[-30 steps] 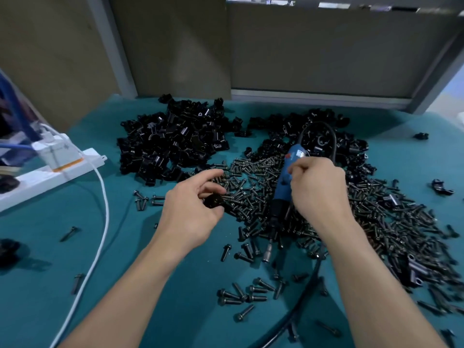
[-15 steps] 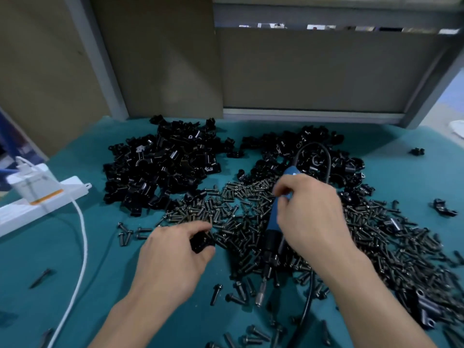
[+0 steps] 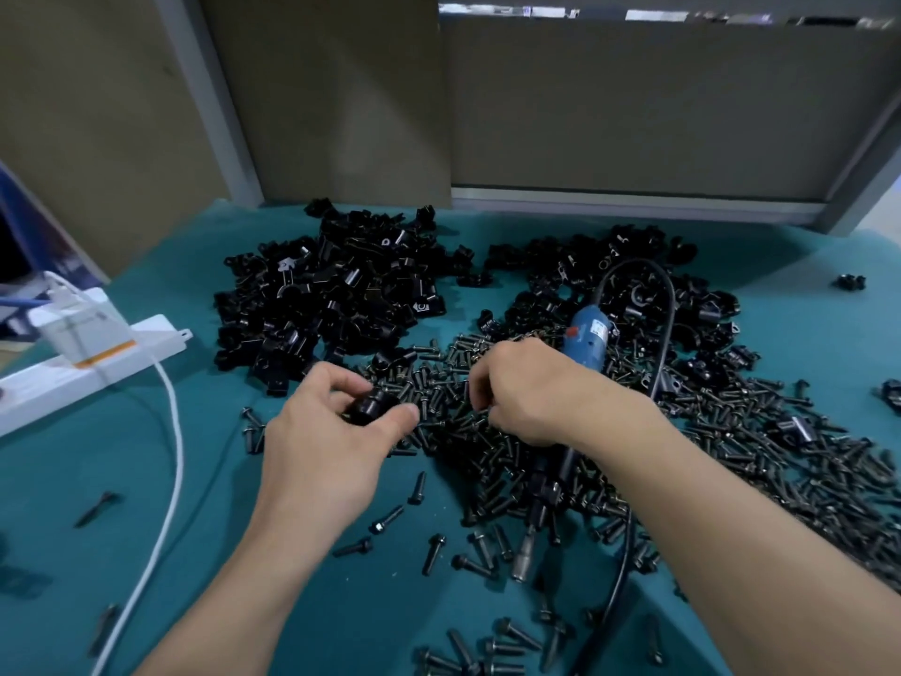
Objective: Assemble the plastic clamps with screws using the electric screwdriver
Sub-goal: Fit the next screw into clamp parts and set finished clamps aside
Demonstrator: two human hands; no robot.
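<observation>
My left hand (image 3: 331, 431) pinches a small black plastic clamp (image 3: 373, 406) between thumb and fingers, just above the left edge of the screw pile (image 3: 707, 431). My right hand (image 3: 531, 387) stays on the blue electric screwdriver (image 3: 587, 340), which runs under its palm. The screwdriver's metal tip (image 3: 524, 558) points toward me among loose screws. The curled fingertips of that hand dip into the screws, and what they touch is hidden. Two heaps of black clamps (image 3: 331, 304) (image 3: 634, 285) lie behind the screws.
A white power strip (image 3: 92, 368) with a plugged adapter and a white cable (image 3: 173, 431) sits at the left. The screwdriver's black cord (image 3: 665, 334) loops over the right heap and trails off the near edge. Stray screws (image 3: 419, 485) dot the teal mat. Grey panels close the back.
My right hand slid left along the screwdriver, its fingers now reaching into the screw pile. My left hand kept the clamp and moved closer to the right hand.
</observation>
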